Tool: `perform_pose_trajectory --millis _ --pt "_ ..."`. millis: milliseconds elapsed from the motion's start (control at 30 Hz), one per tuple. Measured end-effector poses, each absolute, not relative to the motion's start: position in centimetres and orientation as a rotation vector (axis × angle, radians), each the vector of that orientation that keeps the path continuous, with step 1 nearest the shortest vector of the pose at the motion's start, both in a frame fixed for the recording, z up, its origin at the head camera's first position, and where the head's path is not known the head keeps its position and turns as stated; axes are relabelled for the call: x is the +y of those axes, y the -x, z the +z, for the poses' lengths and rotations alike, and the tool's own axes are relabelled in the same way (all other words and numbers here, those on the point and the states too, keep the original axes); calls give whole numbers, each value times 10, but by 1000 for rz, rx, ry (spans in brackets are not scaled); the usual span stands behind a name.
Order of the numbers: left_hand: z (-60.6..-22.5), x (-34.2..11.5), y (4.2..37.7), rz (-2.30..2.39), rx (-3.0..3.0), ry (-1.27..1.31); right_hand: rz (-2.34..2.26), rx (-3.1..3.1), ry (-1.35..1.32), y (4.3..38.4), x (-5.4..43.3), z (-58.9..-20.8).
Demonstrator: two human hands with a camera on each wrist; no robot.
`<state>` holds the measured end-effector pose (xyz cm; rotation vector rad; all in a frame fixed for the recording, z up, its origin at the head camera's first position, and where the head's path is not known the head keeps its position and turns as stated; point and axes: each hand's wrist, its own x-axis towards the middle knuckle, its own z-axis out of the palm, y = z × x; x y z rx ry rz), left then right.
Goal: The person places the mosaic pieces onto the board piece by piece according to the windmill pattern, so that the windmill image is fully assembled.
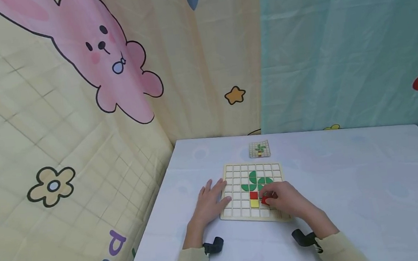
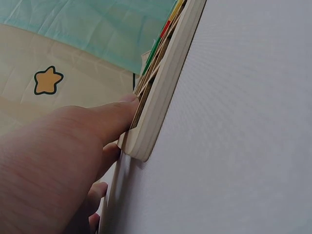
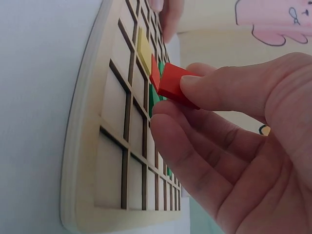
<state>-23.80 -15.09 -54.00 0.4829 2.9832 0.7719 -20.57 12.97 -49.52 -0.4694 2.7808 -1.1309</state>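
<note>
A wooden grid board lies on the table with green curved pieces in its upper middle cells. Below them sit one red square tile and one yellow tile. My right hand pinches another red tile between thumb and fingers, just over the board and beside the placed red tile. My left hand rests at the board's left edge, fingers spread; in the left wrist view its thumb touches the board's rim near a corner.
Behind the board lies a small pattern card showing a green and yellow figure on a grid. The white table extends to both sides, with printed curtains at its back and left. Each wrist wears a black camera mount.
</note>
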Motion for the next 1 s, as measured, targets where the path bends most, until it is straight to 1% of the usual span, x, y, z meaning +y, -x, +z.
perform_pose_trajectory --millis 167,533,1000 --pt "-540 -152 237 785 2980 -488 -1128 2778 493 204 120 -497" --pt "-539 -151 239 779 2990 -510 -1076 2776 670 203 108 -499" --pt "-539 -151 238 774 2987 -500 -1038 2788 669 198 101 -503"
